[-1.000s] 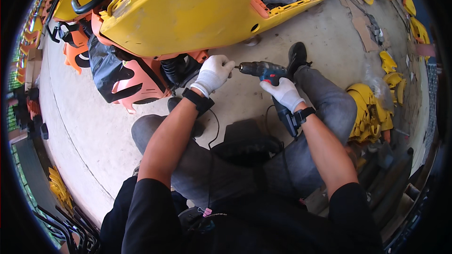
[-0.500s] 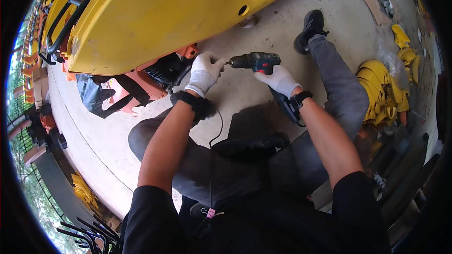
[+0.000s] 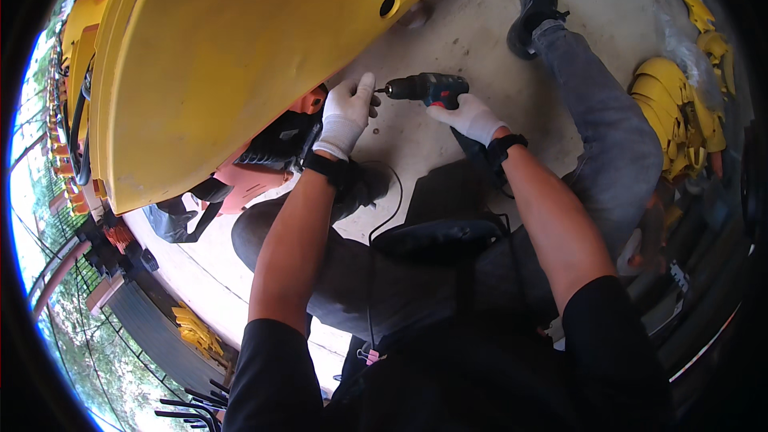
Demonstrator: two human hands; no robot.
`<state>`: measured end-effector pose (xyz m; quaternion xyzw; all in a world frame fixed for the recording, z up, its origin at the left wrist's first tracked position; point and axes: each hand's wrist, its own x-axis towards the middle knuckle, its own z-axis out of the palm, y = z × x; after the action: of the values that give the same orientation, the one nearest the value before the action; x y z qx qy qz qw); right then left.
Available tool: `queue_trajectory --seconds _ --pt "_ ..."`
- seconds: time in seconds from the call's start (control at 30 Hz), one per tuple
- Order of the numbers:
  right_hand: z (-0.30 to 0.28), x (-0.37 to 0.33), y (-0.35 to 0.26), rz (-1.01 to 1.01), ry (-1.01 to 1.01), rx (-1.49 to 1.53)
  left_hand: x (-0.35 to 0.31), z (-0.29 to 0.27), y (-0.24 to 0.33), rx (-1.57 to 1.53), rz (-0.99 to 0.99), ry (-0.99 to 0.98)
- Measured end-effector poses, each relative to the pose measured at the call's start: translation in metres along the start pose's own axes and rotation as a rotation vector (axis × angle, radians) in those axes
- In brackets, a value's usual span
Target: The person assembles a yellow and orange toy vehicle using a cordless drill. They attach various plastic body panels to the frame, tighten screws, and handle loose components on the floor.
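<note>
My right hand (image 3: 475, 119), in a white glove, is wrapped around the grip of a dark cordless drill (image 3: 432, 88) with a red mark near its handle. The drill lies level, its chuck and thin bit pointing left. My left hand (image 3: 349, 112), gloved too, is at the bit's tip with its fingers curled and one digit pointing up. Whatever it pinches there, if anything, is too small to make out. Just beyond and to the left hangs the edge of a large yellow plastic shell (image 3: 232, 56) with a round hole.
Under the shell are orange parts (image 3: 240, 184) and a dark bag (image 3: 170, 222). My legs spread around the work, one shoe (image 3: 534, 12) far out on the concrete floor. Stacked yellow pieces (image 3: 668, 112) stand at the right. A thin cable (image 3: 400, 200) loops below my left wrist.
My view has shifted, so the yellow shell appears lower and larger at the left. My right hand still holds the drill, its bit close to my left fingers, whose upper digit now points up.
</note>
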<state>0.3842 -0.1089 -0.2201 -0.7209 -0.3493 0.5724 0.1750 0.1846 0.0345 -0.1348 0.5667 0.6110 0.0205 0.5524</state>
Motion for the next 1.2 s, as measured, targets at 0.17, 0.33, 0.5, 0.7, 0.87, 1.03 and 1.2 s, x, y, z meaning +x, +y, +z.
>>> queue_trajectory --seconds 0.17,0.33,0.5,0.7,0.87,1.03,1.2 --pt "0.005 0.019 0.013 0.032 -0.025 0.054 0.011 -0.001 -0.009 -0.174 -0.071 -0.019" --pt "0.001 0.022 0.010 0.042 -0.010 0.108 0.033 -0.009 -0.054 -0.604 -0.292 -0.083" --pt "0.015 0.034 0.028 0.073 0.068 0.131 0.088 0.004 -0.054 -1.384 -0.303 -0.008" --pt "0.015 0.041 0.029 0.126 0.079 0.178 0.112 0.000 -0.054 -1.588 -0.166 -0.228" --pt "0.013 0.050 0.028 0.149 0.082 0.228 0.111 0.006 -0.044 -1.449 -0.294 -0.126" --pt "0.026 0.067 0.032 0.118 0.076 0.211 0.106 0.014 -0.033 -1.488 -0.282 -0.095" --pt "0.034 0.075 0.021 0.087 0.056 0.250 0.110 0.007 -0.038 -1.493 -0.302 -0.195"
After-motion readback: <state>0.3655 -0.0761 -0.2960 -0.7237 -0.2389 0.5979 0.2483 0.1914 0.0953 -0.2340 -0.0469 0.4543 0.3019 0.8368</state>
